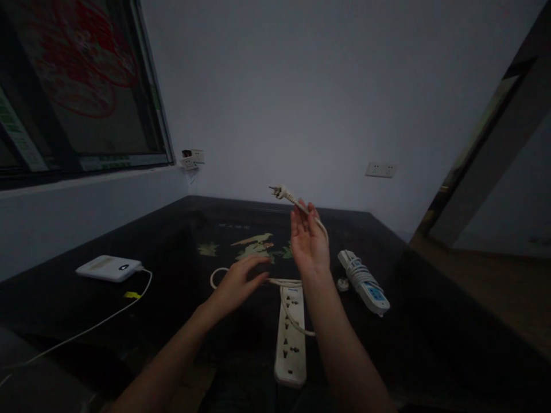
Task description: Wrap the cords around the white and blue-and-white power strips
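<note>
My right hand (310,246) is raised over the table, palm turned towards me, with a white power cord (323,229) running across its fingers. The cord ends in a pronged plug (279,192), sticking out to the left of the fingertips. My left hand (241,284) is lower and to the left, its thumb and fingers apart around nothing, close to a loop of the cord. Below and between my forearms lies a long white power strip (290,358) with several sockets. Parts of the cord cross its upper end, and my right forearm hides some of it.
On the dark table (172,241), a second power strip (373,295) wrapped in its cord lies at right. A white box-like device (107,268) with a thin cable (99,324) is at left, beside a yellow tag (132,295). Wall sockets (380,170) are behind.
</note>
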A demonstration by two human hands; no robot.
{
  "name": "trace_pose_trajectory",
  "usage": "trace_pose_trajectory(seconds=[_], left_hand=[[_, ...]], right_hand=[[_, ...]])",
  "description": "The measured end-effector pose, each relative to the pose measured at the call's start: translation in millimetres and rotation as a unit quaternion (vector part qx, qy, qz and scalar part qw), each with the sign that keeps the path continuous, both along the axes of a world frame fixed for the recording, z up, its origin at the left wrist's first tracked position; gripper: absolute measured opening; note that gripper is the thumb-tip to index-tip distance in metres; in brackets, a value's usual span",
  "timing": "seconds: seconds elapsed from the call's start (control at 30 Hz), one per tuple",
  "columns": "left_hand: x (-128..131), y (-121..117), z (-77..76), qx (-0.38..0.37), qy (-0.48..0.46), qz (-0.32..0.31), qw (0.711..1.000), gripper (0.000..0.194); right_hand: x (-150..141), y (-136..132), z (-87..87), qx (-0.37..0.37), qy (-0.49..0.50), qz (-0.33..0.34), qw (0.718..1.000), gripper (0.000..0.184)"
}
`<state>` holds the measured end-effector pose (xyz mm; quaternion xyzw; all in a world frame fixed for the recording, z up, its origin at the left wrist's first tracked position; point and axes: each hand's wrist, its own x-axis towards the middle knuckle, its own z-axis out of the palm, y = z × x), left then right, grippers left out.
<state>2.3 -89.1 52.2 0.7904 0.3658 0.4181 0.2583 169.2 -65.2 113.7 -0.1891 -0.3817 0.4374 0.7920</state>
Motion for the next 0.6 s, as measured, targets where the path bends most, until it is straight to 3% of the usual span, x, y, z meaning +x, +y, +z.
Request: trace_pose_trajectory(seconds=[0.1, 0.23, 0.37, 0.47, 0.53, 0.6], left_hand=[[14.5, 8.5, 27.7, -0.083, -0.182, -0.017, 0.980, 0.038], [29.6, 29.2, 56.0, -0.165, -0.374, -0.044, 0.912, 0.042], [40.0, 40.9, 65.4, -0.233, -0.425, -0.078, 0.871, 0.028], [39.6, 40.0, 70.3, -0.243, -0.454, -0.073, 0.854, 0.020], [31.2, 37.1, 76.3, -0.224, -0.461, -0.073, 0.856, 0.022], [16.2, 33.3, 84.4, -0.198, -0.448, -0.082, 0.868, 0.027]], right_hand=[[-20.7, -9.8, -5.4, -0.018, 0.031, 0.065, 0.997, 0.021], [-36.8, -18.2, -16.7, -0.053, 0.048, 0.112, 0.991, 0.020], [-50.1, -35.5, -32.1, -0.073, 0.061, 0.123, 0.988, 0.029], [-52.8, -67.1, -49.2, -0.101, 0.036, 0.181, 0.978, 0.036], [-43.9, -96.0, -58.8, -0.127, -0.055, 0.263, 0.955, 0.039], [-24.3, -123.7, -62.2, -0.096, -0.193, 0.357, 0.909, 0.027]])
